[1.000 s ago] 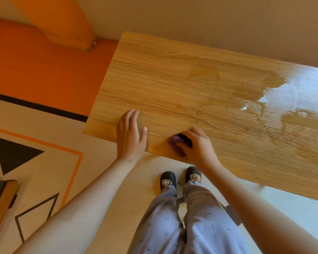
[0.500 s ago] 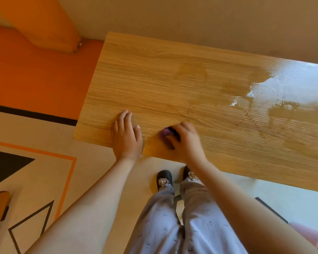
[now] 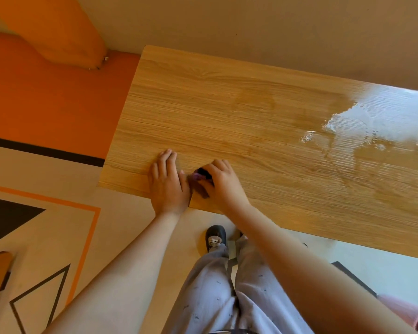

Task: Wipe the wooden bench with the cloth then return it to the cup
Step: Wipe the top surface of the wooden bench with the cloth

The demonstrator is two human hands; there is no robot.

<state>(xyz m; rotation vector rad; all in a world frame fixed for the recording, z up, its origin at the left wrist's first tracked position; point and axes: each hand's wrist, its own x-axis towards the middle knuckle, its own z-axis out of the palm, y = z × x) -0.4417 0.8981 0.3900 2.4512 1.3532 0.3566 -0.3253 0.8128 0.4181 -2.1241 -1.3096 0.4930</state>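
Note:
The wooden bench (image 3: 263, 121) runs from the middle of the view to the right edge, its top light oak. My right hand (image 3: 221, 183) presses a small purple and black cloth (image 3: 199, 175) onto the bench near its front edge; only a bit of the cloth shows past my fingers. My left hand (image 3: 168, 183) lies flat on the bench just left of the cloth, fingers together, almost touching the right hand. A wet, shiny patch (image 3: 377, 121) covers the bench's far right part. No cup is in view.
A beige wall (image 3: 275, 27) stands behind the bench. An orange floor band (image 3: 58, 97) and an orange sloped block (image 3: 58, 30) lie to the left. My legs and a slipper (image 3: 215, 237) stand before the bench. A pink object (image 3: 415, 314) shows at the bottom right corner.
My right hand has slid the cloth leftward along the front edge until it nearly meets my left hand, which stays flat on the bench. The view has shifted slightly.

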